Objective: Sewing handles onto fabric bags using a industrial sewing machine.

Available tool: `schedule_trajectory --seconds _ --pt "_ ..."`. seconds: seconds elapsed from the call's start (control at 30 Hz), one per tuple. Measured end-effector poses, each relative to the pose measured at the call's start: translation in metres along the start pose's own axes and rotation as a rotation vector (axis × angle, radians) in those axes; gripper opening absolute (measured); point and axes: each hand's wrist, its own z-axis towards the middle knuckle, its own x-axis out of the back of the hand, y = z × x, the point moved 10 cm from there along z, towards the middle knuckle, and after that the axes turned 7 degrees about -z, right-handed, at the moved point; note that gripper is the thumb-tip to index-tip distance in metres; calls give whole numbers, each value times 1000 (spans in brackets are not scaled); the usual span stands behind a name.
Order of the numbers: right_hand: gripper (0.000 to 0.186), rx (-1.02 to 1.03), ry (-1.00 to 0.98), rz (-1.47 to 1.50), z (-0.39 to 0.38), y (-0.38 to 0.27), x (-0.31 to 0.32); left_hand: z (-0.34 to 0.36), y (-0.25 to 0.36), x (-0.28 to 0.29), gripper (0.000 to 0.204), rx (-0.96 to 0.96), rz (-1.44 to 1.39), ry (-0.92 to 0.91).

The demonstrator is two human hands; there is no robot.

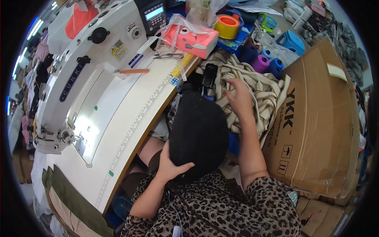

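A large rounded black cloth piece [199,130], perhaps a bag or a cap, rests over my lap beside the table edge. My left hand [173,164] grips its lower left side, thumb on top and fingers out of sight behind it. Off to the right, my right hand [240,98] has its fingers apart with nothing in them, above a heap of cream and dark striped webbing [262,94]. Whether it touches the webbing I cannot tell. A black oblong object [209,75] lies just beyond the black cloth piece.
A white sewing machine [59,91] stands on the table [130,118] at left, its needle area lit. An orange-handled tool [133,71], snips [169,56] and a pink tissue pack [191,37] lie there. Thread cones [260,63] and a big cardboard box [316,126] flank the webbing. Green cloth [77,201] hangs near left.
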Motion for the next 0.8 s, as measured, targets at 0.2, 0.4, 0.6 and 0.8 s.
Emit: schedule_trajectory --seconds 0.2,0.4,0.6,0.8 --pt "42 142 -249 -594 16 15 -123 -41 -11 27 93 48 -79 92" --pt "23 -125 22 23 23 -10 -35 -49 -12 23 84 21 -79 54" --pt "23 652 -187 127 37 -171 -15 -49 -9 15 81 -14 58 -3" --pt "27 776 -263 -10 79 -202 -89 -57 -6 18 80 -26 96 24"
